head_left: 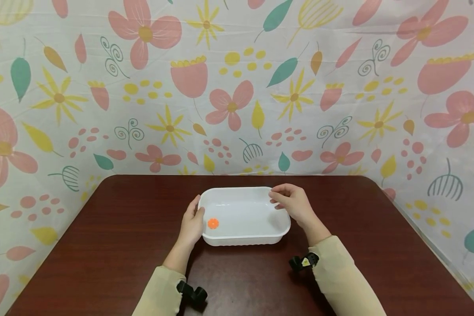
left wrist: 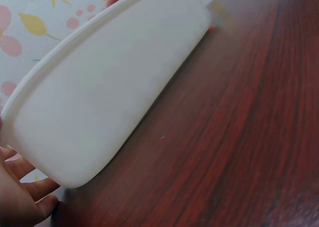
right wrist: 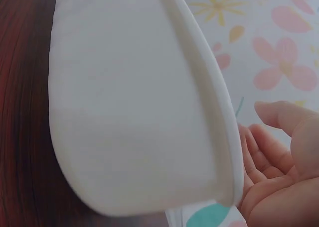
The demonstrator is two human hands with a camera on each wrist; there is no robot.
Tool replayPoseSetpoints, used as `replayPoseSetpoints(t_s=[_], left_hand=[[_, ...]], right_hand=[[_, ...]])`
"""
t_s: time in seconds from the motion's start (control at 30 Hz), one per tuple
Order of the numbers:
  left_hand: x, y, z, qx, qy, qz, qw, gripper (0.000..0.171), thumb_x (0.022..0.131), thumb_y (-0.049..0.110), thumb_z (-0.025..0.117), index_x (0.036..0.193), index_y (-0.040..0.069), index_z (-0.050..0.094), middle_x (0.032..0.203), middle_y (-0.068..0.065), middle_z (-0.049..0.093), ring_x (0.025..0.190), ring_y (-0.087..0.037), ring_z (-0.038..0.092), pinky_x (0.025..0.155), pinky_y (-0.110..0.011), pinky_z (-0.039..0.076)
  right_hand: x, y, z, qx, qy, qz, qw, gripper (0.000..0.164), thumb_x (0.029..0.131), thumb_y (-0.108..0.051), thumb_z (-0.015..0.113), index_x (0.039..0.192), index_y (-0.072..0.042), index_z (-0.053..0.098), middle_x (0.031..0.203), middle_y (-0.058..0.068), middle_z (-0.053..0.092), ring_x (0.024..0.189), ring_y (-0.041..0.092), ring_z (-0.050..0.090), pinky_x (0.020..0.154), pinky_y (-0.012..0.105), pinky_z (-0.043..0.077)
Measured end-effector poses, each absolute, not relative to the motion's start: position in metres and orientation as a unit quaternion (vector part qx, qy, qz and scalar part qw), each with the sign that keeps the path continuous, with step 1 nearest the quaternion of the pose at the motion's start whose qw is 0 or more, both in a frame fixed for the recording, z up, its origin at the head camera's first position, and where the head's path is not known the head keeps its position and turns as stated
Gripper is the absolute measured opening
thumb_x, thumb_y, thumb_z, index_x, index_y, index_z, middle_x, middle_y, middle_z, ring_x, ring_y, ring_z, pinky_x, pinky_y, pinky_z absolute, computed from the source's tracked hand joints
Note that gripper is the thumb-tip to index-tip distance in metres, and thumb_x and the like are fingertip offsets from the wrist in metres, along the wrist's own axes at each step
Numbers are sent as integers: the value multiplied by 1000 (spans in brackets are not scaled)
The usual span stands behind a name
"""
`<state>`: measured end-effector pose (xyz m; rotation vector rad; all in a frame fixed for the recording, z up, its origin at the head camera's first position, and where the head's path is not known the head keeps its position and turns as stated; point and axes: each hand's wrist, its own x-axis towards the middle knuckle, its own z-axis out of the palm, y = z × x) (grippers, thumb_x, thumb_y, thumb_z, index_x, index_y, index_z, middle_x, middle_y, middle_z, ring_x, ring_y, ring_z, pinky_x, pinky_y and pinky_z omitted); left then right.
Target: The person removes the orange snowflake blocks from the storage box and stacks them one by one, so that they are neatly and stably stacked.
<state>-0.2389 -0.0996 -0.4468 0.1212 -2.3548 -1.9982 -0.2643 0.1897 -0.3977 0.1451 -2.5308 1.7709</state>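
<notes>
A white rectangular plastic basin [head_left: 241, 240] with rounded corners sits on the brown table. Inside it, near the left end, lies a small orange flower-shaped piece [head_left: 213, 224]. My left hand [head_left: 192, 224] holds the basin's left end, with its thumb at the rim; the left wrist view shows its fingers [left wrist: 42, 188] around the outer end wall. Over the right back corner is my right hand [head_left: 294, 204], its fingers loosely bent. In the right wrist view its thumb [right wrist: 281, 112] stands apart from the fingers, and nothing shows between them.
The dark brown wooden table [head_left: 122, 263] extends around the basin. Behind and beside it hangs a white cloth [head_left: 237, 145] printed with flowers and leaves. Black wrist cameras [head_left: 192, 295] are strapped over the light sleeves [head_left: 345, 276].
</notes>
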Motion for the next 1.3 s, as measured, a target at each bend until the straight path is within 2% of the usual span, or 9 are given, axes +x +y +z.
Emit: replayPoseSetpoints(t_s=[0.27, 0.67, 0.97, 1.3], left_hand=[[-240, -100, -449, 38, -763, -645, 29, 50, 100, 16, 38, 149, 10, 30, 152, -15, 32, 139, -32, 29, 113, -50, 25], [-241, -99, -452, 38, -765, -642, 34, 50, 100, 18, 38, 148, 10, 30, 150, -15, 34, 137, -32, 33, 112, -50, 28], [-241, -100, -450, 37, -765, -642, 31, 50, 100, 17, 38, 149, 11, 30, 152, -14, 32, 138, -32, 31, 112, -50, 27], [-241, -100, -451, 37, -766, -641, 33, 50, 100, 17, 39, 148, 11, 31, 151, -15, 34, 137, -31, 34, 112, -49, 29]], right_hand=[[-265, 169, -395, 72, -825, 561, 10, 29, 87, -22, 69, 106, 0, 65, 97, 14, 69, 79, 16, 67, 67, 32, 58], [-267, 139, -402, 103, -834, 542, -20, 30, 86, -22, 69, 106, 0, 67, 90, 11, 68, 78, 17, 63, 66, 30, 56], [-265, 116, -400, 142, -838, 526, -37, 31, 86, -17, 69, 107, 5, 66, 94, 16, 69, 73, 9, 60, 64, 28, 54], [-271, 91, -404, 177, -845, 504, -42, 24, 83, -17, 71, 101, -1, 69, 89, 11, 70, 74, 10, 60, 63, 25, 52]])
